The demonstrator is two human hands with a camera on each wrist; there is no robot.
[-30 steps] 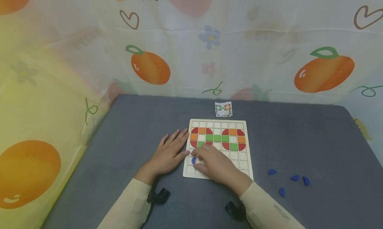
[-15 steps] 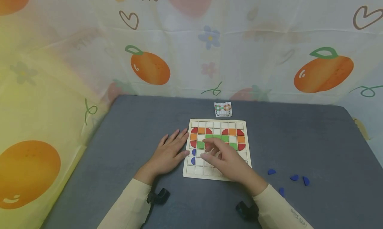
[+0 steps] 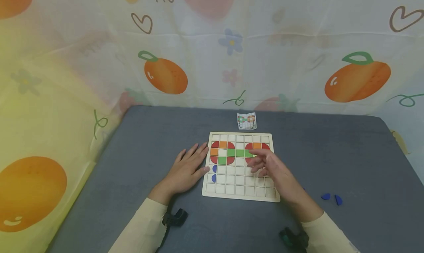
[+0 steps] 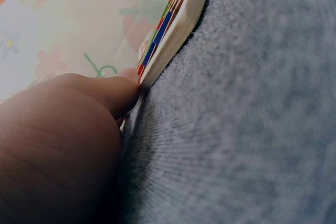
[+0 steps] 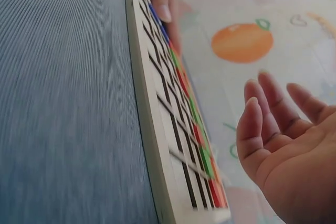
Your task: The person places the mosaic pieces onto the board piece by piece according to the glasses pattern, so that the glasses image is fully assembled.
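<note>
A pale wooden grid board lies on the table, its upper cells filled with red, orange and green pieces. Two blue half-round pieces sit one above the other in the left column. Flat on the table, my left hand has straight fingers, with fingertips and thumb at the board's left edge; the left wrist view shows the thumb against the board's side. Above the board's right part hovers my right hand, fingers loosely bent. In the right wrist view that right hand holds nothing.
Blue half-round pieces lie on the grey table to the right of the board; my right forearm hides others. A small printed pattern card lies behind the board. A patterned cloth hangs behind the table.
My right hand has lifted off the board's left column and moved right, leaving a second blue half-round piece visible above the first. The left hand has stayed in place.
</note>
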